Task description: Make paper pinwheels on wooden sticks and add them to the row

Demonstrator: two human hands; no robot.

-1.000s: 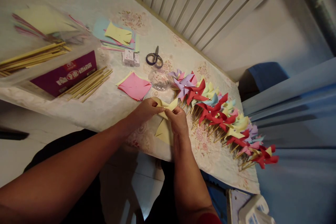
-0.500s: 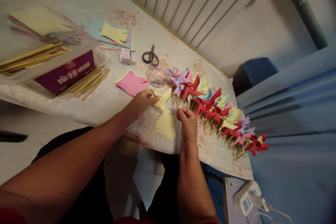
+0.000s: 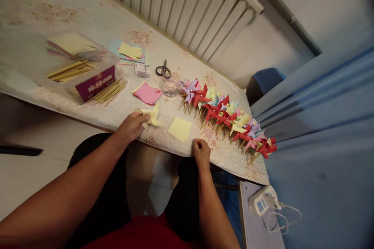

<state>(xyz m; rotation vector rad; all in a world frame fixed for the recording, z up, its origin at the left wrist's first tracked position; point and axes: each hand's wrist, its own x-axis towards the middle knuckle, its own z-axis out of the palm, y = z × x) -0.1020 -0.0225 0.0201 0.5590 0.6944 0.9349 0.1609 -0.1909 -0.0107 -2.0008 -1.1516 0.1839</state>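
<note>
Yellow pinwheel [image 3: 154, 115] in your left hand [image 3: 131, 125], near table's [image 3: 96, 15] front edge; tips point away from you and rightward, long axis hard to tell. Pale paper, folded, curled blades. Left fingers pinch its left side; right hand [image 3: 201, 151] sits curled at edge, whether around anything you cannot tell from here. Yellow sheet [image 3: 180, 128] lies flat between hands. Pink paper [image 3: 147, 94] just beyond pinwheel, scissors [image 3: 163, 71] farther back, row of colored pinwheels [image 3: 214, 109] at right.

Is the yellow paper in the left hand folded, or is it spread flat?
Folded: the yellow paper in the left hand shows raised, curled, pinwheel-like blades.
</note>
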